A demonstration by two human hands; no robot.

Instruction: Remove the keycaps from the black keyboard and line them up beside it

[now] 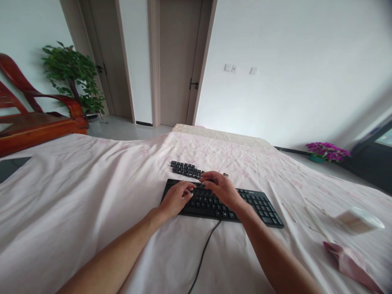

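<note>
A black keyboard point(196, 210) lies on the pale, flower-patterned cloth, its cable point(204, 249) running toward me. My left hand point(178, 197) rests over the keyboard's upper left part, fingers curled together in a pinch. Close beside it, my right hand point(223, 187) reaches over the top edge, thumb and forefinger pinched. A small pale thing shows near the right fingertips, too small to name. What the left fingers hold, if anything, is hidden. Just behind the keyboard, several loose black keycaps point(184, 169) stand in rows, partly covered by my right hand.
At the right lie thin sticks like cotton swabs point(289, 212), a clear box of swabs point(359, 220) and a pink cloth point(352, 261). A dark flat object point(14, 165) sits at the left edge. Beyond are a wooden chair point(39, 118) and a potted plant point(72, 73).
</note>
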